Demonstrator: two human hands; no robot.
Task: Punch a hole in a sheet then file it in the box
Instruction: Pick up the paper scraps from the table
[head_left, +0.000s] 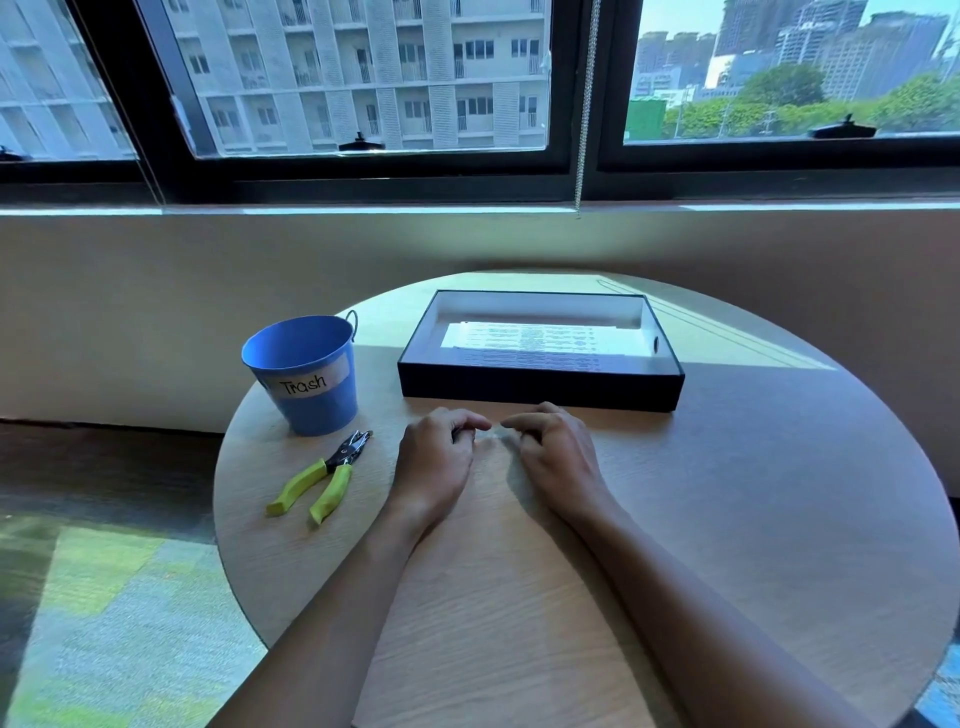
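Note:
A flat black box (540, 387) with a white inside stands open at the far middle of the round table. Printed sheets (524, 340) lie in it. A hole punch (324, 478) with yellow-green handles lies on the table left of my hands. My left hand (436, 462) and my right hand (556, 457) rest side by side just in front of the box, fingers curled, tips down on the wood. A faint pale speck (494, 440) shows between the fingertips. Whether either hand pinches anything is too small to tell.
A blue bucket (306, 374) labelled "Trash" stands at the table's left, just behind the punch. The round wooden table (753, 493) stands against a low wall under a window. Carpeted floor lies to the left.

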